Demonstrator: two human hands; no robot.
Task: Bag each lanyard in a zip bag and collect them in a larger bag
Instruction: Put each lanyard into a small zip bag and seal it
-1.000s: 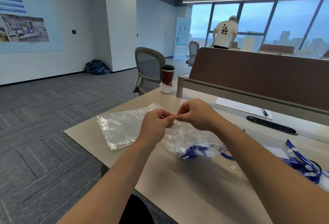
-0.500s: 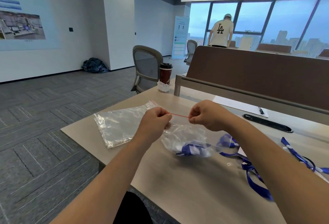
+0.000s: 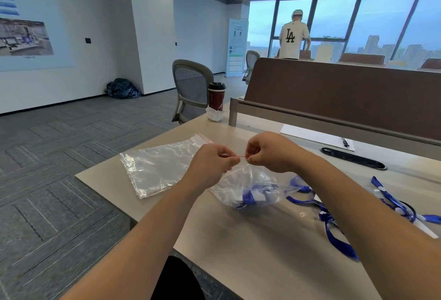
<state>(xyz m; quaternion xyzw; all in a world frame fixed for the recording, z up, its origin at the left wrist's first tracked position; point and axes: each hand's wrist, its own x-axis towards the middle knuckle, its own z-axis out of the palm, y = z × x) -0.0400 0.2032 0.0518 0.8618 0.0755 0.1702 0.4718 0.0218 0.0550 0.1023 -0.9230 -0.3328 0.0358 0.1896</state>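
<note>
The larger bag [image 3: 162,171] lies flat on the tabletop [image 3: 262,252] at your left. Your left hand [image 3: 212,163] and right hand [image 3: 269,151] each pinch the red strip of the zip bag [image 3: 248,180], with a blue lanyard [image 3: 250,196] bunched inside. It's light, limp, slippery film, so hold the stiffer strip. Loose lanyards [image 3: 334,225] lie to the right.

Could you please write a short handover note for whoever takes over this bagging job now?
Hands: left hand and right hand each pinch the red zip strip of the small zip bag.
Things: one blue lanyard sits inside it; the larger bag lies flat to its left; loose lanyards lie at right.
Done: one lanyard bagged.
Left: finish the seal, put it in the larger bag, bag the rest.
</note>
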